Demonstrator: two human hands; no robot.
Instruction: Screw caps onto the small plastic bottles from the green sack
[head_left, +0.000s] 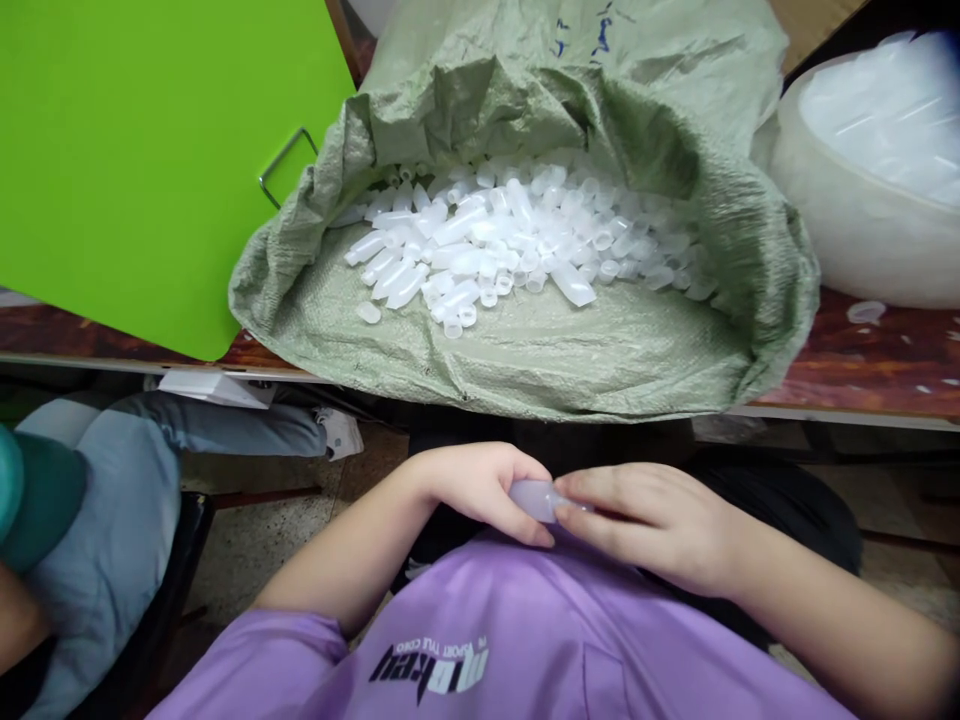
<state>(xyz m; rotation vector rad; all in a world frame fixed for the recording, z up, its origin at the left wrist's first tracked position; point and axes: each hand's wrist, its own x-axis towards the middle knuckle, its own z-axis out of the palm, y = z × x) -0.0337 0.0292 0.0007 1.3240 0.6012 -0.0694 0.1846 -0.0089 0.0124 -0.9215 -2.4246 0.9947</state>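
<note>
My left hand (480, 490) and my right hand (652, 520) meet over my lap, just above my purple shirt. Between their fingertips they pinch one small translucent plastic cap (534, 498); both hands are closed on it. Beyond them, on the wooden table's edge, lies an open green woven sack (525, 350) with a heap of the same white plastic caps (517, 235) inside.
A bright green board (142, 150) with a metal handle leans at the left. A large translucent tub (862, 220) stands at the right on the table. Another person's knee in grey trousers (112, 480) is at my left.
</note>
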